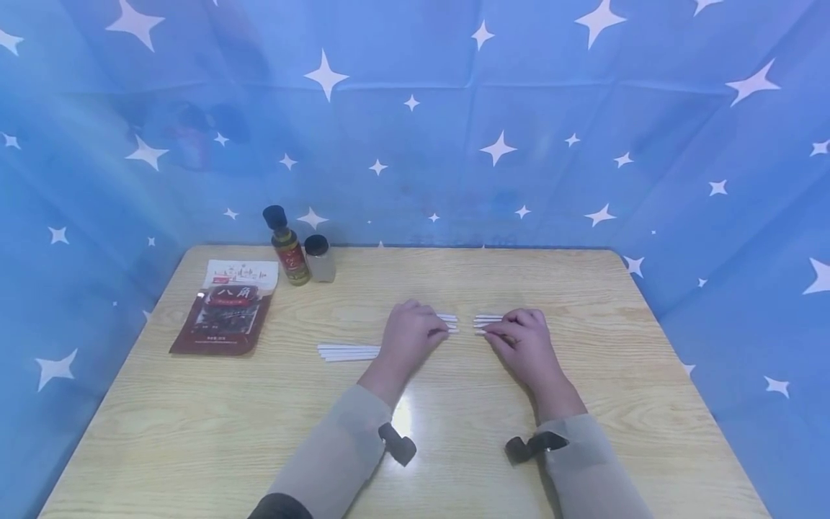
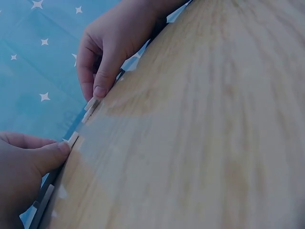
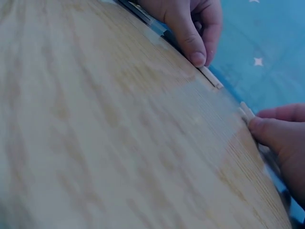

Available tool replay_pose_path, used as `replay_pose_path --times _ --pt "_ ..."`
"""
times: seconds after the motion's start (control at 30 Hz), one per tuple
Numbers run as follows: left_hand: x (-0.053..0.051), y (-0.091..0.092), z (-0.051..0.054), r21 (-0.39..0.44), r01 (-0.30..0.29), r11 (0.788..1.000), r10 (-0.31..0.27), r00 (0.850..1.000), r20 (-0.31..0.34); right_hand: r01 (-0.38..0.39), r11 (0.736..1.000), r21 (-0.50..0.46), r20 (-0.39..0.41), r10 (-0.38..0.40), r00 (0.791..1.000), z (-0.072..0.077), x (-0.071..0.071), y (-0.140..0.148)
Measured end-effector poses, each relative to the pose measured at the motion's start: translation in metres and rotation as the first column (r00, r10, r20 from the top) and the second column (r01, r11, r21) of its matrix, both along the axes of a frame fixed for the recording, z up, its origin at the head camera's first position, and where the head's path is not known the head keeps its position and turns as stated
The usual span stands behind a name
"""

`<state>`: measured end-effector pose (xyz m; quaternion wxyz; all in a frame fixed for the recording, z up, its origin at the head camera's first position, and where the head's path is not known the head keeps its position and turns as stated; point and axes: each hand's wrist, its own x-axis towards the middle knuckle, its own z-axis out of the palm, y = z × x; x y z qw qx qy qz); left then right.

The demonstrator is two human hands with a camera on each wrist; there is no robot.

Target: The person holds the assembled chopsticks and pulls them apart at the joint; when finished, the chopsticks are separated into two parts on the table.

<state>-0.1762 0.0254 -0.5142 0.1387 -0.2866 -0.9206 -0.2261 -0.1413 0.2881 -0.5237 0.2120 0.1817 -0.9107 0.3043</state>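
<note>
Blue cloth patterned with white stars [image 1: 498, 148] hangs behind and to both sides of a pale wood-grain table [image 1: 616, 339]. Take the small gap between the two hands in the head view as the centre of a clock. At nine o'clock, just beside that gap, the left hand [image 1: 408, 333] pinches a white stick [image 1: 452, 331] near its end between thumb and forefinger. Just past three, the right hand [image 1: 525, 344] pinches another white stick [image 1: 480, 331] the same way, its tip pointing towards the first across the bare wood. More sticks lie directly beyond each pinched one: a left group [image 1: 447, 317] and a right group [image 1: 488, 316], each running under its hand.

Further out, between eight and nine, a loose bundle [image 1: 349, 352] of similar white sticks lies flat; the left hand covers its near end, so whether it reaches the others cannot be told. At nine lies a brown-and-white packet [image 1: 227, 313]. Near ten stand an upright dark-capped bottle [image 1: 290, 254] with a red label and, just beside it, a black-lidded jar [image 1: 320, 264]. Grey sleeves enter from seven and five, each with a black wrist device [image 1: 397, 444] at the cuff.
</note>
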Motion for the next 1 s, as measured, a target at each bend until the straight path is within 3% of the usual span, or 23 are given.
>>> replay_pose_path --times 0.4,0.7,1.0 --pt "-0.004 0.001 -0.001 -0.022 0.006 1.000 -0.007 0.998 -0.059 -0.020 1.000 0.009 -0.012 0.020 1.000 0.001 -0.005 -0.005" --pt "-0.003 0.004 0.000 -0.015 -0.017 1.000 0.016 0.999 -0.044 -0.013 1.000 0.014 -0.030 0.013 0.999 0.001 -0.007 -0.005" --pt "0.006 -0.003 0.011 0.091 0.060 0.994 -0.050 0.994 -0.102 -0.056 0.998 0.006 -0.099 0.056 0.993 0.003 -0.009 -0.010"
